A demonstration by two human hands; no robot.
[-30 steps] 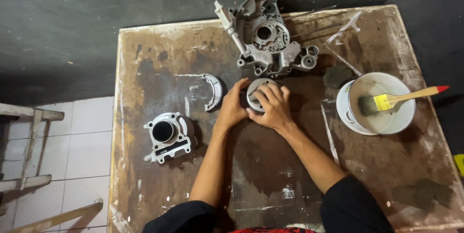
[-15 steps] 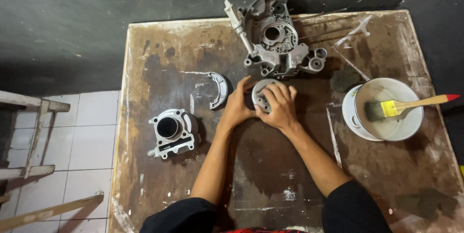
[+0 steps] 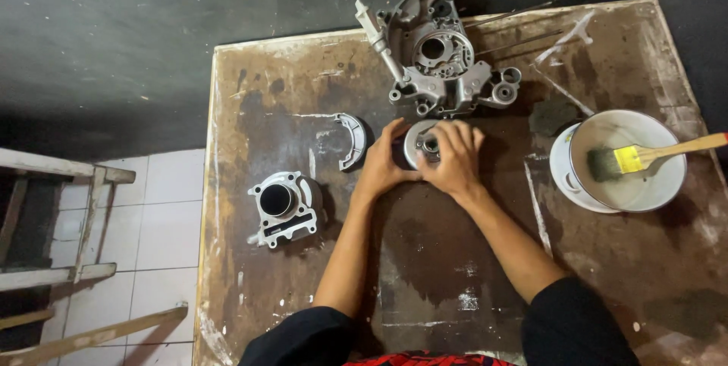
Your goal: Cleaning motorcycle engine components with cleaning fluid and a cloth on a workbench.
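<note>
Both hands, left hand (image 3: 381, 170) and right hand (image 3: 455, 160), clasp the round grey metal engine part (image 3: 422, 141) on the stained brown worktop (image 3: 455, 260), just below the grey aluminium crankcase (image 3: 438, 62); fingers (image 3: 459, 137) wrapped on its rim; likely heavy, rigid, oily; grip its edge.

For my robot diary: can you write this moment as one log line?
left hand: holds round metal part | right hand: holds same part | brush: in bowl | cylinder: apart, left
</note>
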